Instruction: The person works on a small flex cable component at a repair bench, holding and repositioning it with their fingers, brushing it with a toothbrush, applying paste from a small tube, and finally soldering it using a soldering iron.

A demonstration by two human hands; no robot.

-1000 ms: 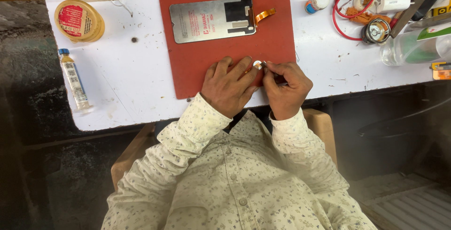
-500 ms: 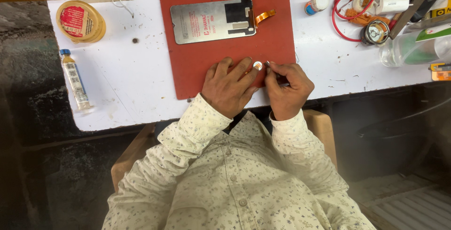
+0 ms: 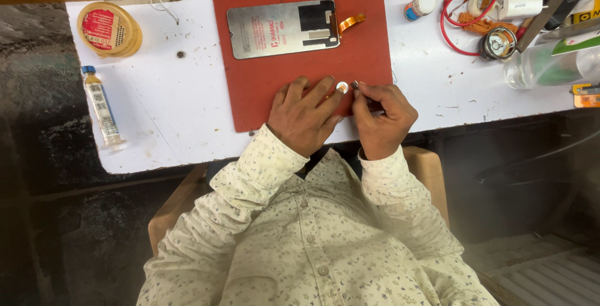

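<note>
Nearest the camera is the person's chest in a pale flower-print shirt (image 3: 312, 243), with both sleeves reaching up to the red work mat (image 3: 369, 50) that lies on the white bench (image 3: 181, 112).

At the mat's near edge, the left hand (image 3: 304, 115) lies palm down with its fingers spread and flat on the mat. Its forefinger tip presses against a small round white part (image 3: 342, 86), which sits on the mat close to the near right corner. Just right of that part, the right hand (image 3: 382, 117) is curled into a closed pinch around a thin dark tool (image 3: 364, 93), whose tip points at the round part; whether tip and part touch cannot be told.

Farther up the mat, near its far edge, lies a grey phone screen panel (image 3: 282, 28), back side up, with an orange flex cable (image 3: 351, 20) trailing off its right end.

Left of the mat, well apart from it, a small glue tube (image 3: 102, 107) with a blue cap lies on the bench, and beyond it a round yellow tin (image 3: 110, 29). Right of the mat's far corner stand a small white-capped bottle (image 3: 419, 5) and a loop of red wire (image 3: 459, 25).
</note>
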